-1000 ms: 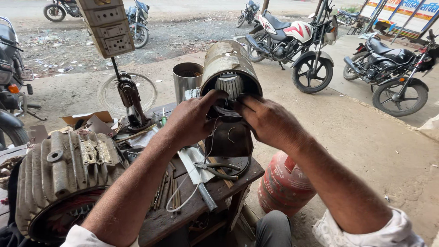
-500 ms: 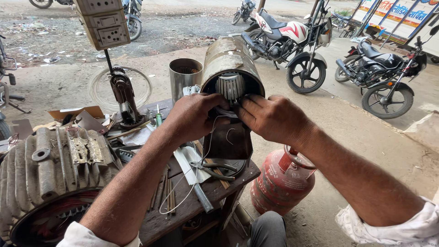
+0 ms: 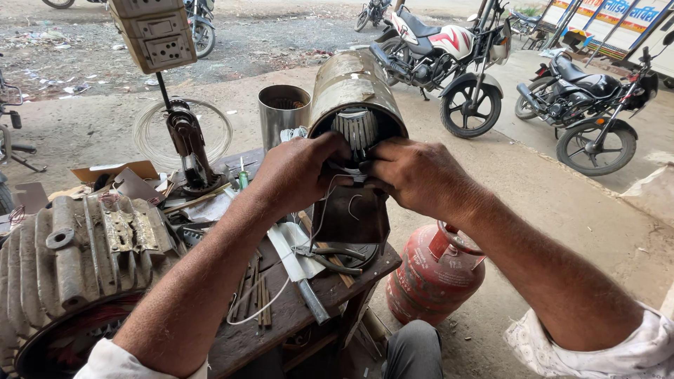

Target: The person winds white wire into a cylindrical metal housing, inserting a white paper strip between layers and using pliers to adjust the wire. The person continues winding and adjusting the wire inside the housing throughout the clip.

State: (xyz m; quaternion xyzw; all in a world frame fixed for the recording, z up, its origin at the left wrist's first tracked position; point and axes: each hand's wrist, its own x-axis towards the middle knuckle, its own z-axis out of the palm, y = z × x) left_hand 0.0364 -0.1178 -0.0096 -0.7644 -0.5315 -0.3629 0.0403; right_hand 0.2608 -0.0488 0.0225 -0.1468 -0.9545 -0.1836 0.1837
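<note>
Motor stator housing point(image 3: 349, 88), a rusty metal cylinder with slotted laminations inside, lies on its side on a stand at the far edge of a cluttered wooden workbench point(image 3: 281, 323), its open mouth facing the viewer. Both bare hands meet at the lower rim of that opening. Left hand point(image 3: 298, 172) has its fingers curled in against the rim, thumb side up, seemingly pinching thin wire there. Right hand point(image 3: 418, 175) is closed in a loose fist, its fingertips pressed to the same spot; what exactly they grip is hidden. Thin pale wire point(image 3: 274, 302) trails down from the hands across the bench. Pliers point(image 3: 337, 256) lie just below the stand. A large ribbed grey motor casing point(image 3: 77, 260) sits at the left. Behind the stator stands a smaller metal cylinder point(image 3: 281, 116). A red gas cylinder point(image 3: 435, 274) rests on the ground beside the bench. Motorcycles point(image 3: 449, 56) are parked beyond.
</note>
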